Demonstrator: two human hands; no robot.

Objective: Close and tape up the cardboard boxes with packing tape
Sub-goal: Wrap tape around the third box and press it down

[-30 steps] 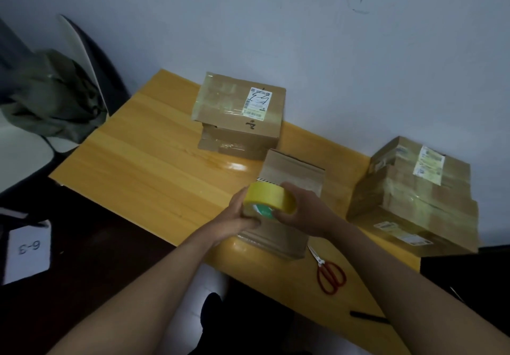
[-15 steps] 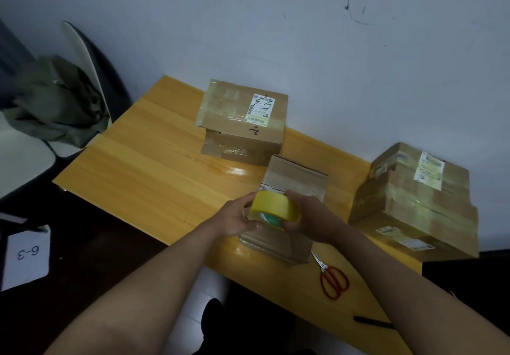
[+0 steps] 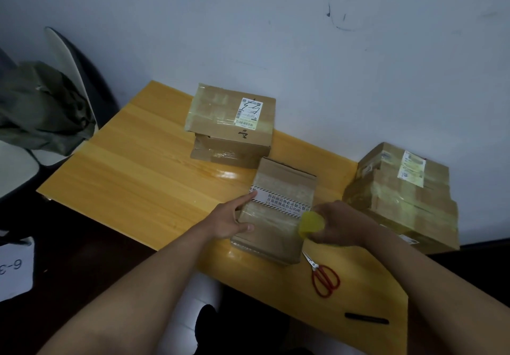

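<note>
The cardboard box (image 3: 278,211) is set near the front edge of the wooden surface (image 3: 143,178), with its long axis running from about 6 o'clock to 12 o'clock, away from the person. The roll of yellow packing tape (image 3: 311,223) is held against the box's right edge, at 3 o'clock from the box's middle, and the fingers of the right hand (image 3: 339,225) are clenched around it. The left hand (image 3: 234,218) is laid on the box's left side at 9 o'clock, fingers (image 3: 248,198) released and spread flat, the forefinger touching the striped printed band. A strip seems to be drawn crosswise over the short axis, from 9 toward 3 o'clock, though the clear film itself is hard to make out. The red scissors (image 3: 324,276) lie just beside the box at 5 o'clock, nearer the right hand, should a cut be needed.
</note>
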